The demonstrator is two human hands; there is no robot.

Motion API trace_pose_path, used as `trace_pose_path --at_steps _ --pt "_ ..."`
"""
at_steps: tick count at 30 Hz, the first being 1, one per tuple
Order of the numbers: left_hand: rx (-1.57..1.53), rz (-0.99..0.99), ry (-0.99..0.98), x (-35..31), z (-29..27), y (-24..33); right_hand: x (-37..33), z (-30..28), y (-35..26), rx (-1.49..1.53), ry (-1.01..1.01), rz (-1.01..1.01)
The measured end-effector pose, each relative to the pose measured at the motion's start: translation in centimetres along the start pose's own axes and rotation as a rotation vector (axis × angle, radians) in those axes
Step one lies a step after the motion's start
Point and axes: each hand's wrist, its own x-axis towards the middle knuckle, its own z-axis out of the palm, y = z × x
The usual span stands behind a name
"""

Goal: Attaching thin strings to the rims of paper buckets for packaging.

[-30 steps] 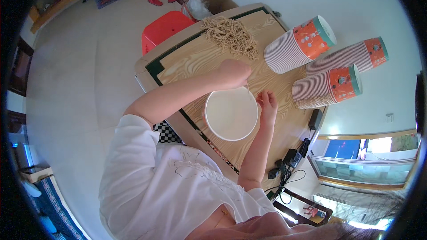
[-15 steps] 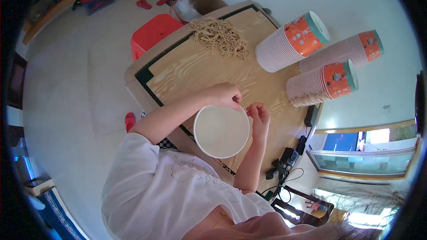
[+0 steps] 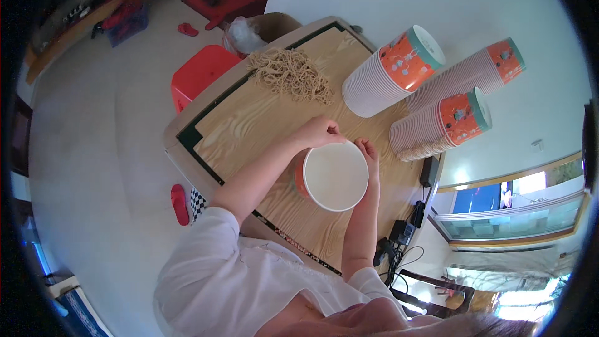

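A round white-lined paper tub (image 3: 337, 178) with an orange outside is on the wooden tabletop in front of me, its open mouth tipped toward me. My left hand (image 3: 321, 132) is at the far rim with its fingers pinched together. Close by on the right side of the same rim is my right hand (image 3: 369, 151), its fingers also curled into a pinch. Whatever lies between the fingertips is too small to make out. Farther off, a tangled heap of tan cords (image 3: 292, 75) lies on the table.
Tall stacks of nested tubs stand at the right: a near one (image 3: 393, 72), a lower one (image 3: 440, 125) with tan cords along its side, and one behind (image 3: 468, 75). Black power adapters (image 3: 402, 232) and cables line the right edge. A red stool (image 3: 203, 75) stands beyond the left edge.
The tub has shifted right in the picture and tilted, so its orange side now shows. Both hands stay at its rim, fingertips still close together. The whole view has shifted slightly.
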Motion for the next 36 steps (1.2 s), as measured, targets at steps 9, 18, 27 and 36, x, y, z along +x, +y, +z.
trace_pose_path --at_steps 9,18,27,36 --pt "-0.635 0.378 -0.368 5.0 -0.1 -7.2 3.9 -0.8 -1.3 -0.217 0.002 -0.041" --pt "-0.902 0.271 -0.514 7.2 4.4 -9.2 4.7 1.5 -3.3 -0.734 -0.145 -0.142" --pt "-0.716 0.295 -0.639 9.5 5.5 -7.9 5.3 1.6 -5.1 -0.967 -0.019 -0.093" --pt "-0.658 0.341 -0.587 9.8 5.4 -8.5 6.4 -1.2 -2.9 -1.020 -0.067 -0.060"
